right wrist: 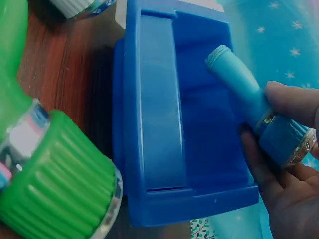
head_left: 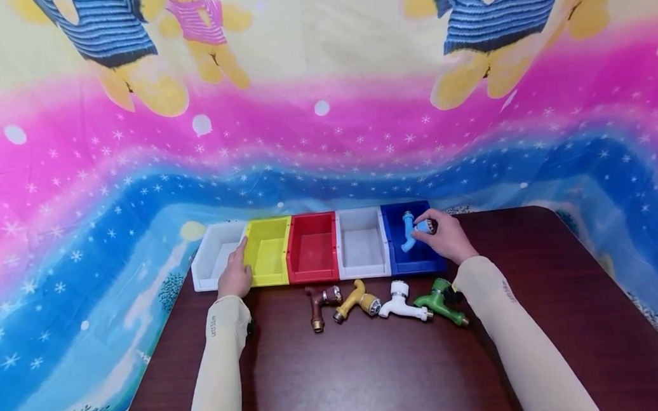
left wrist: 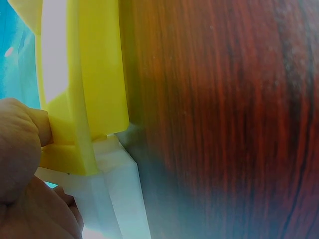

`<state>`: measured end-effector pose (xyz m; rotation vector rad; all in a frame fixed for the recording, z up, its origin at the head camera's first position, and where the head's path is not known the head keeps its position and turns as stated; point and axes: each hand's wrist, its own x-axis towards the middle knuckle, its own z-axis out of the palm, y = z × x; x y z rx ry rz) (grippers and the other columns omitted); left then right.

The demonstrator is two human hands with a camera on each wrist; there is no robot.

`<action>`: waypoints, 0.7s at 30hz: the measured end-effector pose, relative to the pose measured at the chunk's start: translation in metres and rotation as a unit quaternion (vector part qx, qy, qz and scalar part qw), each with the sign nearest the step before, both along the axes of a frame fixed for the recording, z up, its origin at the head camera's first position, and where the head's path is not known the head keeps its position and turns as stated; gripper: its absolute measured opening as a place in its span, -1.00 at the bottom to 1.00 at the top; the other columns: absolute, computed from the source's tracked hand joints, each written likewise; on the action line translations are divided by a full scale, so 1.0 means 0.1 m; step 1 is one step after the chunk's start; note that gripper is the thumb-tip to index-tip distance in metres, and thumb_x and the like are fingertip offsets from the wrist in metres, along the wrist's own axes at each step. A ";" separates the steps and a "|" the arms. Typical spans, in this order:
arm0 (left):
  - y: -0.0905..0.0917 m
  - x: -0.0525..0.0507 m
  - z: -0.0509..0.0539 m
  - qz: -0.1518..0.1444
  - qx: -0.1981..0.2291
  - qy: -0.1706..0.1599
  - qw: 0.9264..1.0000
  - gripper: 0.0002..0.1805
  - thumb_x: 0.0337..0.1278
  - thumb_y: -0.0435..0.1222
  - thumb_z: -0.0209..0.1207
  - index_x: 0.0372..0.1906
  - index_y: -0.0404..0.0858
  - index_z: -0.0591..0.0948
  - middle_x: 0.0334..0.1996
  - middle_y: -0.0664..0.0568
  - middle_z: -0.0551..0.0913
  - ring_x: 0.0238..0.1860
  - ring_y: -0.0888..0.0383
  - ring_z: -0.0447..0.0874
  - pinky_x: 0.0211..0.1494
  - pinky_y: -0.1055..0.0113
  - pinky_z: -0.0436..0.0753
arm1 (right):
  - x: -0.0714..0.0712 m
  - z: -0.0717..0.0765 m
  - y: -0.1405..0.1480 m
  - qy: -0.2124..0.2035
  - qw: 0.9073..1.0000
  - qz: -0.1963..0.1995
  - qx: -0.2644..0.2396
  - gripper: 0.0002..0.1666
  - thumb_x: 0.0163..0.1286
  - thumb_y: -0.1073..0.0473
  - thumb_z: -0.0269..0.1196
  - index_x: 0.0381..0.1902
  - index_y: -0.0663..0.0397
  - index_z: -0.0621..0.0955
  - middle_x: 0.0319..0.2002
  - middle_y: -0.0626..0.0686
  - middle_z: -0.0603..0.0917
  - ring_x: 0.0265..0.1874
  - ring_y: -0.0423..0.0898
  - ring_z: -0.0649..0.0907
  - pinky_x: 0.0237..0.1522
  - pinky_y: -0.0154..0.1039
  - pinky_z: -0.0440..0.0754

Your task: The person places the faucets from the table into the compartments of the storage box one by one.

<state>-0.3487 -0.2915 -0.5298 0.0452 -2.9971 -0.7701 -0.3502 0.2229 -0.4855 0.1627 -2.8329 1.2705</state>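
Note:
My right hand (head_left: pixel 444 235) pinches a light blue faucet (head_left: pixel 408 230) by its ribbed knob, with the thumb on one side and fingers on the other. The faucet is over the dark blue bin (right wrist: pixel 159 109), its threaded end slanting away from the fingers in the right wrist view. At the other end of the row, my left hand (head_left: pixel 235 272) grips the adjoining walls of the yellow bin (left wrist: pixel 102 69) and the left white bin (left wrist: pixel 124 194). A green faucet (head_left: pixel 441 302) lies just in front of the blue bin, below my right wrist.
A red bin (head_left: pixel 314 274) and another white bin (head_left: pixel 365 270) complete the row at the table's (head_left: pixel 375 374) back edge. Before them lie a brown faucet (head_left: pixel 317 308), a yellow faucet (head_left: pixel 354 299) and a white faucet (head_left: pixel 403 305). A printed cloth (head_left: pixel 325 148) hangs behind.

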 end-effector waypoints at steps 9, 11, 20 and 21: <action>0.02 0.02 0.03 0.000 0.001 0.003 1.000 -0.22 0.57 -0.37 -0.10 0.71 -0.06 -0.12 0.53 -0.39 0.19 -0.04 -0.34 0.67 0.06 -0.21 0.64 | -0.08 -0.03 -0.08 0.027 0.997 0.035 0.070 -0.64 0.40 0.09 0.41 0.09 0.07 0.66 0.23 0.28 0.63 0.18 0.27 0.61 0.16 0.25 0.60; 0.02 0.01 0.01 0.000 0.001 0.004 1.000 -0.22 0.57 -0.37 -0.09 0.72 -0.06 -0.12 0.53 -0.39 0.20 -0.04 -0.34 0.67 0.06 -0.21 0.64 | -0.09 -0.04 -0.08 0.032 0.995 0.038 0.082 -0.64 0.39 0.10 0.43 0.08 0.08 0.67 0.20 0.27 0.65 0.12 0.26 0.64 0.12 0.23 0.62; 0.01 -0.01 -0.01 0.003 0.000 0.006 1.000 -0.21 0.58 -0.36 -0.08 0.72 -0.04 -0.12 0.53 -0.38 0.21 0.05 -0.37 0.65 0.15 -0.24 0.62 | -0.13 -0.09 -0.11 0.035 0.992 0.058 0.109 -0.63 0.33 0.10 0.48 0.04 0.07 0.68 0.18 0.26 0.67 0.11 0.23 0.65 0.12 0.22 0.63; 0.01 -0.01 -0.01 0.004 0.000 0.005 1.000 -0.21 0.58 -0.36 -0.08 0.72 -0.04 -0.12 0.53 -0.38 0.21 0.06 -0.37 0.64 0.16 -0.24 0.62 | -0.14 -0.09 -0.12 0.034 0.991 0.063 0.109 -0.63 0.33 0.10 0.48 0.04 0.07 0.68 0.17 0.26 0.67 0.07 0.21 0.65 0.09 0.20 0.63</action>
